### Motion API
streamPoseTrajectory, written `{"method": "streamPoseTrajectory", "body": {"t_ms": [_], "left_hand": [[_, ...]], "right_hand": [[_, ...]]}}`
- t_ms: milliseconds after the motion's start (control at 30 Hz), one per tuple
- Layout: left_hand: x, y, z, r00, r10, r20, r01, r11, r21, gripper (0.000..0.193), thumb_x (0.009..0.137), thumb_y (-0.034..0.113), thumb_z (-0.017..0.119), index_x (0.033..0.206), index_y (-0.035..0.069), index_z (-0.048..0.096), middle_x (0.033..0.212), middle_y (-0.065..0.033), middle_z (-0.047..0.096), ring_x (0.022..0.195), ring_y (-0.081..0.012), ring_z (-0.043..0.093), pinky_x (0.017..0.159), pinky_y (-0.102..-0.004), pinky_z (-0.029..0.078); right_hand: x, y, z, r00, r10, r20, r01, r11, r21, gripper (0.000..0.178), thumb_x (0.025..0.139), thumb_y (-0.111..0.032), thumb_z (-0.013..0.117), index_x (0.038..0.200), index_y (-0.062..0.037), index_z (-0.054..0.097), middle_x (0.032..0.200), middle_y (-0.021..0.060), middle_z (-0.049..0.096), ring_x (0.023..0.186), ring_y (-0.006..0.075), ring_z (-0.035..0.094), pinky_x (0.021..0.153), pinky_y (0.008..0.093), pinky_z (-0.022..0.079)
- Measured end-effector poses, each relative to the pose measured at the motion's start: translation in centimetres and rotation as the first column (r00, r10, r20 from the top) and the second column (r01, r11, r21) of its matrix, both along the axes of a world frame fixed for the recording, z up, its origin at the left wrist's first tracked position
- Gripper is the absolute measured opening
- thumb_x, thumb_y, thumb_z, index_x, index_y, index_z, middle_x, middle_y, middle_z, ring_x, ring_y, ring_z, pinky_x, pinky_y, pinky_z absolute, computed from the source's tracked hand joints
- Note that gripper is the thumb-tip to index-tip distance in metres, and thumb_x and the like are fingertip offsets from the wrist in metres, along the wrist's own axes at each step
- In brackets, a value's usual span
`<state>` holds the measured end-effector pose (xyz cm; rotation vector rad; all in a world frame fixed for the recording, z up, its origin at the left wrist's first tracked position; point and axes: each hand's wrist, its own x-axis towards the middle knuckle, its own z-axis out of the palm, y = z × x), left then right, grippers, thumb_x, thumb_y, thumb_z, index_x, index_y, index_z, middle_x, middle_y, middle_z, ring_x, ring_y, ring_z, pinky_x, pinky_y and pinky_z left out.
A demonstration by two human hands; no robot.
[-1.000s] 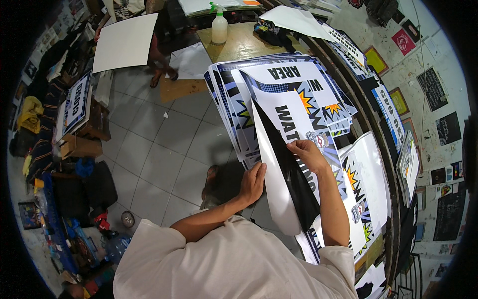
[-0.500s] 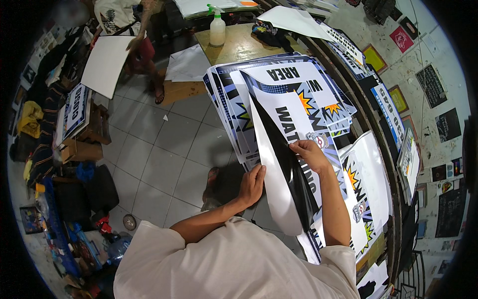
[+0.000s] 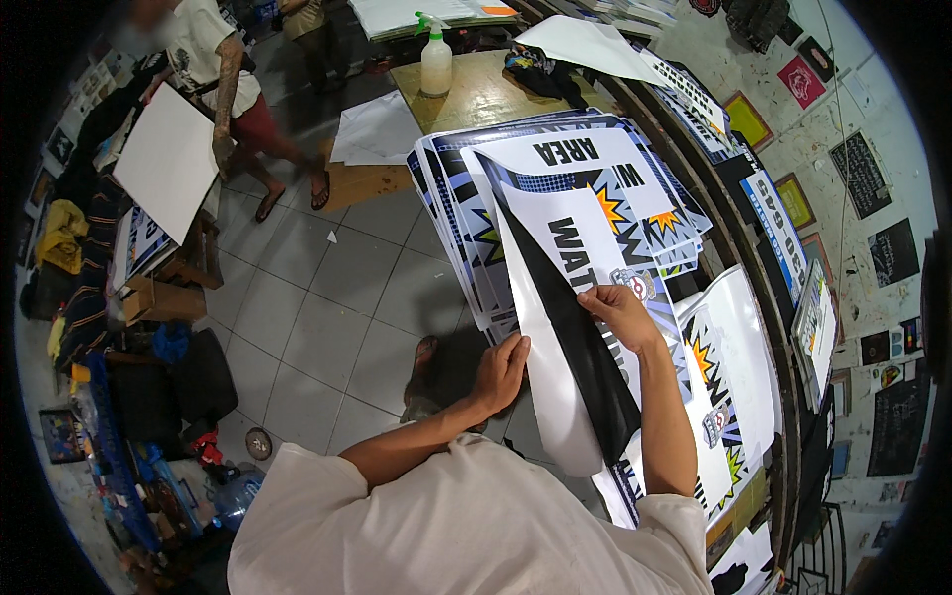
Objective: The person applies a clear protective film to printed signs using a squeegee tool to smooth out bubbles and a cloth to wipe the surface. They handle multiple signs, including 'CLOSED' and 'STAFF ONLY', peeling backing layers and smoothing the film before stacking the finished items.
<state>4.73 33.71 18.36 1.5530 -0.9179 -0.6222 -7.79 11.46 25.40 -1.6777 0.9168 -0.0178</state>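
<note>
A large printed poster sheet (image 3: 563,203) with bold lettering and starburst shapes lies on top of a stack of similar printed boards (image 3: 436,188) on the table. Along its near left side a white sheet (image 3: 560,407) stands away from it, and a black surface (image 3: 585,347) shows between the two. My left hand (image 3: 501,375) is closed on the outer left edge of the white sheet. With thumb and fingers pinched, my right hand (image 3: 620,312) grips the printed sheet's edge beside the black strip. The fingertips' exact hold is partly hidden.
A spray bottle (image 3: 434,61) and a dark cloth bundle (image 3: 540,71) sit at the table's far end. More printed sheets (image 3: 716,397) lie to the right. Across the tiled floor (image 3: 327,297), another person carries a white board (image 3: 169,164) near a wooden crate (image 3: 193,253).
My hands stay nearly in place on the sheets, and the black strip looks slightly wider near its lower end. The other person has moved left with the white board, now above the crate.
</note>
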Motion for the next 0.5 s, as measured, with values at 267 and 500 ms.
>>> {"method": "streamPoseTrajectory", "body": {"t_ms": [267,500], "left_hand": [[2.5,-3.0,1.2,0.987,0.1,-0.129,-0.105,0.994,-0.031,0.03,0.104,0.027,0.053,0.09,0.0,0.051,0.072,-0.0148,0.057,0.065,-0.0251,0.058,0.064,-0.0403,0.045],[8.0,-8.3,0.5,0.968,0.249,0.027,-0.248,0.968,-0.026,0.037,0.107,0.033,0.049,0.091,0.0,0.05,0.075,-0.019,0.058,0.07,-0.0377,0.058,0.067,-0.0459,0.043]], "right_hand": [[1.6,3.8,4.0,0.997,0.081,0.017,-0.073,0.951,-0.301,0.039,0.098,-0.035,0.069,0.094,0.0035,0.072,0.079,0.0123,0.071,0.073,0.0158,0.06,0.074,0.0346,0.049],[2.5,5.0,4.2,1.0,0.027,-0.016,-0.031,0.948,-0.316,0.039,0.098,-0.036,0.068,0.095,0.0024,0.073,0.08,0.0162,0.071,0.074,0.0212,0.063,0.074,0.0369,0.05]]}}
